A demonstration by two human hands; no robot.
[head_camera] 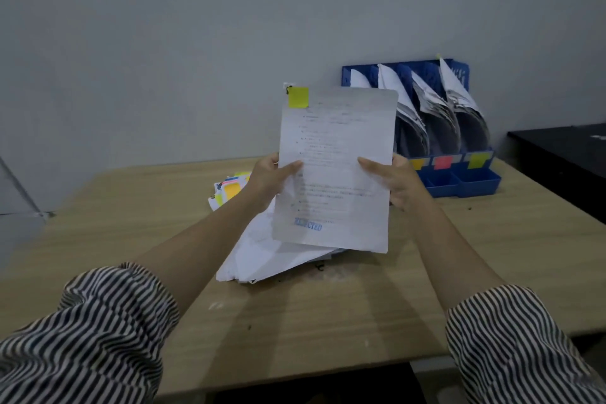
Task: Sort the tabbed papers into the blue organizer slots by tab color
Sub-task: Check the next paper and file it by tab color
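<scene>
Clearly, both hands lift one paper (334, 170) upright at the frame's centre, probably so its tab can be read: the left hand (272, 179) pinches its left edge, the right hand (392, 182) its right edge, thumbs in front. It is a white printed sheet with a yellow-green tab (298, 97) at its top left corner and a blue stamp low down. Behind, at right, stands the blue organizer (459, 180), slots already holding papers, with yellow, pink and green labels. A loose pile (262, 252) lies on the table (328, 321) below.
</scene>
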